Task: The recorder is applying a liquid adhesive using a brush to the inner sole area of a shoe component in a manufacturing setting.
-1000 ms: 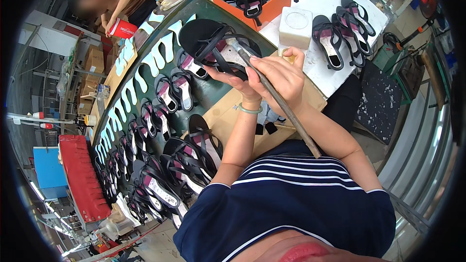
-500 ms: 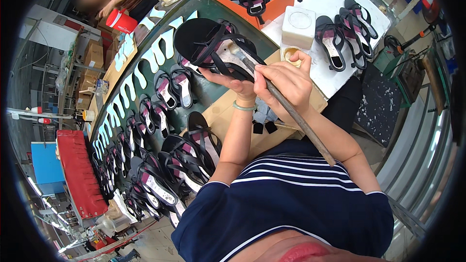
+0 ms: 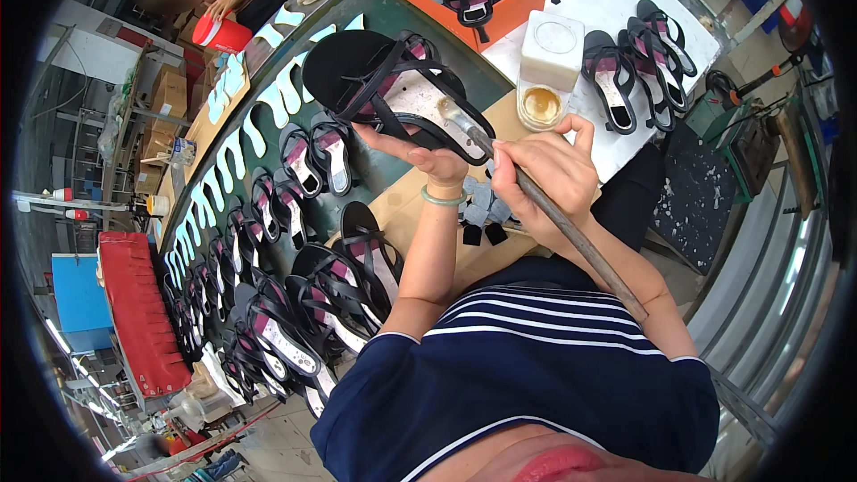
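My left hand (image 3: 433, 163) supports a black strappy sandal (image 3: 346, 71) from below, above the green tabletop. The sandal's pale inner sole faces up, with purple lining beside the straps. In my right hand (image 3: 555, 170) is a long wooden-handled brush (image 3: 580, 236), gripped near its bristle end. Its bristles touch the pale sole toward the end nearest my right hand. An open jar (image 3: 541, 107) of amber, glue-like stuff stands just beyond my right hand, beside a white block-shaped container (image 3: 552, 49).
Rows of similar sandals (image 3: 332, 161) and pale blue-white cutouts (image 3: 287, 94) line the green table (image 3: 366, 183). An orange box (image 3: 460, 27) of sandals lies at the back. More sandals (image 3: 616, 80) sit at right. Across the table, a person touches a red bucket (image 3: 221, 33).
The brush has slid along the pale sole toward the right end. The sandal and my left hand shift slightly left. The other person's hand has come down to the red bucket.
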The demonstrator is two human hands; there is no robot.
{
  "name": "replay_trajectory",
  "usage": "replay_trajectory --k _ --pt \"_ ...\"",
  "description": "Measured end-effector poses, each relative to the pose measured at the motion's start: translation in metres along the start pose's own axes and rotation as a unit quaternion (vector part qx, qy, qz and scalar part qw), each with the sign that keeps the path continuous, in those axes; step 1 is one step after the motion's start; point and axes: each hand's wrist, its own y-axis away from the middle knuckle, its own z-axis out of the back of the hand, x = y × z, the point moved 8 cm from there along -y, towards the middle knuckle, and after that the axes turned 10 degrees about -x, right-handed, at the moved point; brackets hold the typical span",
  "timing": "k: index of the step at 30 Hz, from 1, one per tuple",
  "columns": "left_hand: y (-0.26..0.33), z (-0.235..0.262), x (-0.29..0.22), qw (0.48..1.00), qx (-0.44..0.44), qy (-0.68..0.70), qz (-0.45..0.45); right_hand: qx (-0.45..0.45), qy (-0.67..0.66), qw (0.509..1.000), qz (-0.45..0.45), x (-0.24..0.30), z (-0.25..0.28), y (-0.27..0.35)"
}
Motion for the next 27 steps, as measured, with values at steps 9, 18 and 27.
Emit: replay_trajectory --k 9,18,27 --pt "-0.014 -0.002 -0.007 0.999 0.004 0.036 -0.027 0.055 -0.028 0.996 -0.063 -0.019 0.014 0.014" --pt "-0.038 0.011 0.036 0.964 0.003 0.076 0.255 0.187 -0.087 0.915 -0.347 -0.165 0.034 0.020" --pt "-0.033 0.012 0.052 0.935 0.072 0.021 0.346 0.281 -0.078 0.873 -0.391 -0.205 -0.004 0.030"
